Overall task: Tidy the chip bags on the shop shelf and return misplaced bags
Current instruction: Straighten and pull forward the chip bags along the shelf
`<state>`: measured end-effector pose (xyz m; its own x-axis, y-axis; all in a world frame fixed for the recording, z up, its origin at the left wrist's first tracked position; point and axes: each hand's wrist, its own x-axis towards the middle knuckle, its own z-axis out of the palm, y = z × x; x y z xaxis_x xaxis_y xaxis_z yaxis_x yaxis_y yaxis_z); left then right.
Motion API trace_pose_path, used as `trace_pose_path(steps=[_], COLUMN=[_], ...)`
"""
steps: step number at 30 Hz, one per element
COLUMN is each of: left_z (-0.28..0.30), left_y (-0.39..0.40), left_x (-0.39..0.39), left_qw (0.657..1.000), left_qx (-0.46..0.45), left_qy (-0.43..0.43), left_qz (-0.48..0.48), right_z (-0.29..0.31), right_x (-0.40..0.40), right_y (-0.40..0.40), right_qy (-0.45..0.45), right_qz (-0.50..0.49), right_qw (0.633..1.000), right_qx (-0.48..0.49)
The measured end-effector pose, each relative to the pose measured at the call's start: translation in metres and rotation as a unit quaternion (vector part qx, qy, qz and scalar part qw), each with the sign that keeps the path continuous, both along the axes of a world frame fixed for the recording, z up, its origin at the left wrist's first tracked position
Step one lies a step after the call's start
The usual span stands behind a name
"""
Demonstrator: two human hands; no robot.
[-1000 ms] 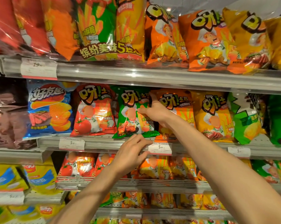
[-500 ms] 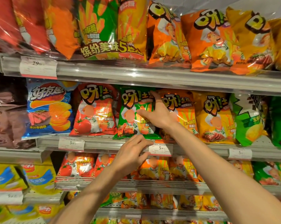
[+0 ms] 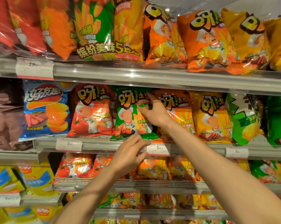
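Observation:
A green chip bag (image 3: 130, 113) stands on the middle shelf between a red bag (image 3: 92, 110) and an orange bag (image 3: 177, 110). My right hand (image 3: 154, 110) rests flat against the seam between the green and orange bags, fingers spread and pointing up, holding nothing. My left hand (image 3: 129, 152) is lower, fingers loosely curled and apart, touching the shelf's front rail (image 3: 104, 145) just under the green bag's bottom edge. A yellow bag (image 3: 211, 117) stands right of the orange one.
Price tags (image 3: 158, 149) sit on the rail. A blue bag (image 3: 46, 109) stands far left, green bags (image 3: 243, 118) far right. Large orange and multipack bags fill the upper shelf (image 3: 152, 76). More small bags line the lower shelves (image 3: 136, 183).
My right hand has let go of the orange bag's top edge and opened, sliding up flat between the green and orange bags. The left hand has stayed at the rail.

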<state>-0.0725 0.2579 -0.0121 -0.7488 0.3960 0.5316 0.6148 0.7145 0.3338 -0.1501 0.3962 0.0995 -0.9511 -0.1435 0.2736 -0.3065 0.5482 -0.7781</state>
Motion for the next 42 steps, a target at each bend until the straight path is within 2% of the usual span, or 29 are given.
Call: trace_pose_path(steps=[7, 14, 17, 20, 24, 30, 36, 42], left_z=[-0.002, -0.002, 0.0, 0.002, -0.003, -0.001, 0.001, 0.001], left_y=[0.001, 0.012, 0.019, 0.02, 0.019, 0.018, 0.018, 0.018], left_x=[0.003, 0.005, 0.002, -0.002, -0.005, -0.003, -0.003, -0.006], left_qw=[1.0, 0.995, 0.995, 0.995, 0.995, 0.995, 0.996, 0.996], left_qx=[-0.022, -0.088, -0.093, -0.086, -0.083, -0.083, -0.081, -0.073], left_qy=[0.009, 0.031, 0.027, 0.033, 0.038, 0.039, 0.028, 0.026], left_qz=[0.02, 0.03, 0.029, 0.031, 0.037, 0.036, 0.033, 0.032], right_z=[0.011, 0.014, 0.0, -0.015, -0.015, -0.007, -0.007, -0.014], right_x=[0.014, 0.051, 0.06, 0.061, 0.053, 0.027, 0.014, 0.008], right_y=[0.015, 0.093, 0.129, 0.142, 0.137, 0.134, 0.137, 0.129], right_qy=[0.029, 0.164, 0.121, 0.049, -0.023, -0.06, -0.047, -0.014], right_qz=[-0.033, -0.121, -0.143, -0.138, -0.1, -0.079, -0.07, -0.074], right_qw=[0.998, 0.972, 0.969, 0.975, 0.989, 0.994, 0.989, 0.988], right_qx=[0.051, 0.113, 0.161, 0.165, 0.102, -0.054, -0.12, -0.134])
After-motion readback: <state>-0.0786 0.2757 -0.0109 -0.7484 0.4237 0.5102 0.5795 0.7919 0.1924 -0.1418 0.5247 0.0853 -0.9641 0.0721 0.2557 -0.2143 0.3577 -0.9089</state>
